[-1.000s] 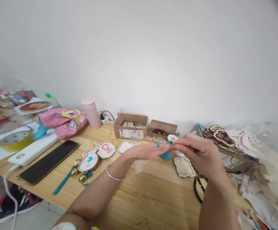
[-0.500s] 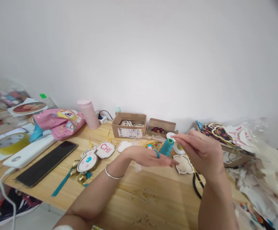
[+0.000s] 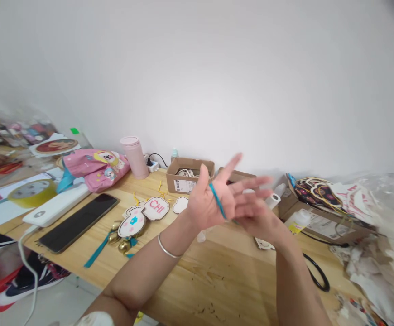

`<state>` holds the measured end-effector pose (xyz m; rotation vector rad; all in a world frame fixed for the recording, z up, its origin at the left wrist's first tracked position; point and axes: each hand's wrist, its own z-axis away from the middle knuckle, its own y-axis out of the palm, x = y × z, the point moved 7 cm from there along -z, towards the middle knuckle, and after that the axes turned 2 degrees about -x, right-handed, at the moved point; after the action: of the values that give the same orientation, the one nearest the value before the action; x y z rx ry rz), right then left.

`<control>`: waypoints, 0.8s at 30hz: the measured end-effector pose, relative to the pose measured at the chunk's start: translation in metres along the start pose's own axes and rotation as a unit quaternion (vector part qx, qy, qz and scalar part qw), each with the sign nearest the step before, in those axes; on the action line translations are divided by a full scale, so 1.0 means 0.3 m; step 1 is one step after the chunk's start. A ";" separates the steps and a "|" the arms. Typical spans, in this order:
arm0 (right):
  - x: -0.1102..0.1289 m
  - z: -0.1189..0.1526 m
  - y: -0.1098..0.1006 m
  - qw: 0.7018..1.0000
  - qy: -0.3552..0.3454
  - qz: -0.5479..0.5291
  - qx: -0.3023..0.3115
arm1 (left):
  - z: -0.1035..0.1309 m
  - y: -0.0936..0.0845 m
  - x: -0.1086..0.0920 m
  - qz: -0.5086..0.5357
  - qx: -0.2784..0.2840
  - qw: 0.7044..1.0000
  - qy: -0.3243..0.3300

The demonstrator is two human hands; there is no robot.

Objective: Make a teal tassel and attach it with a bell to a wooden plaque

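My left hand (image 3: 212, 199) is raised over the table, palm turned up and fingers spread. A teal thread (image 3: 217, 201) is wound around it, crossing the palm. My right hand (image 3: 268, 226) is behind the left fingers. Its own fingers are mostly hidden, so whether they pinch the thread does not show. Part of a cream cloud-shaped piece (image 3: 264, 244) shows below the right wrist. To the left lie a patch lettered CHI (image 3: 156, 208), a patch with a blue flower (image 3: 133, 222) and brass bells (image 3: 123, 246) with teal ribbon (image 3: 97, 250). The thread cone is out of sight.
A small cardboard box (image 3: 180, 184) stands behind the hands, a fuller box (image 3: 326, 226) at the right. A pink tumbler (image 3: 135, 157), black phone (image 3: 79, 222), white power bank (image 3: 56, 207) and yellow tape roll (image 3: 33, 192) occupy the left. A black cord (image 3: 321, 277) lies at right.
My left hand has turned from nearly edge-on to palm up with fingers spread. My right hand has moved down and left, behind the left fingers. The view has shifted slightly left.
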<state>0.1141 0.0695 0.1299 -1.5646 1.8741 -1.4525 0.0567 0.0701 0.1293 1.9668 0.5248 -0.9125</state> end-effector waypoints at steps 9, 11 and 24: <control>-0.025 0.032 -0.038 0.999 0.014 0.043 -0.006 | -0.037 -0.141 0.116 -0.141 -0.027 0.985 -0.093; -0.026 0.036 -0.058 0.999 0.016 0.038 -0.003 | -0.020 -0.116 0.158 -0.223 0.037 0.964 -0.142; -0.071 0.015 -0.074 0.998 0.036 0.004 -0.044 | 0.069 0.000 0.279 -0.165 0.311 0.878 -0.324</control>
<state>0.1377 0.0879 0.1386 -1.5606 2.0075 -1.4600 0.1020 0.0535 0.0579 1.9510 0.1702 -2.0628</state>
